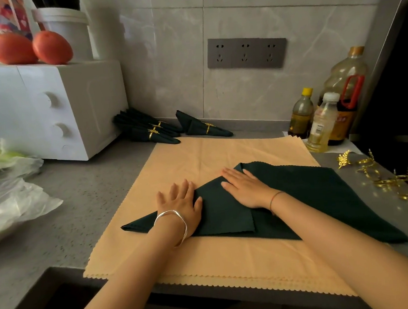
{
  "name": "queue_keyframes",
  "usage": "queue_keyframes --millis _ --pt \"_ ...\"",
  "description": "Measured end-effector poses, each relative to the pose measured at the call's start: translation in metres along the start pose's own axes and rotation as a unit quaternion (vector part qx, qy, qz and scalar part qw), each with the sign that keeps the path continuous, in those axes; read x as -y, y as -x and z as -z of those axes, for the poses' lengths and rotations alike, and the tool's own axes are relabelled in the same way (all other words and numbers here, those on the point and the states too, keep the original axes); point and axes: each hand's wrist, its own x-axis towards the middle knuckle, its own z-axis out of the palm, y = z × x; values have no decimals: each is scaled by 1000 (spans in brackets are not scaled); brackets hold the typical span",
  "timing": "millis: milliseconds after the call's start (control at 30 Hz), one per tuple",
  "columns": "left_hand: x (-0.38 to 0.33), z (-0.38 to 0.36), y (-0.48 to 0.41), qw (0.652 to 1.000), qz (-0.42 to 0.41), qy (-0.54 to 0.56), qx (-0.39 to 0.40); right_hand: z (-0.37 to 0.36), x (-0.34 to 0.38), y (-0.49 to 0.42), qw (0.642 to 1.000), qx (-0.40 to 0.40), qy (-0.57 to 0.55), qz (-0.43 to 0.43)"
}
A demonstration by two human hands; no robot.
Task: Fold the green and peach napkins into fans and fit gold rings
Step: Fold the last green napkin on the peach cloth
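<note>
- The left hand and right hand lie flat with fingers straight, pressing the folded green napkin and hiding part of its crease.
- It lies on the peach napkins, whose near edge reaches the counter's front.
- Gold rings lie tangled to the right; their count is unclear.

A home kitchen: a white microwave stands far left on the speckled grey desk with two tomatoes on top; cooking-oil bottles cluster far right. Pale wall tiles carry a triple socket; a dark sink opens near left.
</note>
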Motion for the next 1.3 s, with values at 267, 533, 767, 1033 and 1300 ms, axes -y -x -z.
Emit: queue_keyframes --millis 267,533,767,1033,1300 --pt "0 2 0 999 -9 23 21 24 -22 0 988 -34 -145 -43" --pt "-28 12 -15 999 -30 6 23 43 -90 17 971 -18 -187 -151" --pt "-51 -4 -19 999 -32 36 2 32 -103 11 978 -79 -91 -170" --pt "-56 -6 -17 999 -15 31 -20 52 -113 8 975 -15 -51 -215" --pt "-55 -8 -18 999 -18 32 -28 88 -172 54 965 -13 -58 -255"
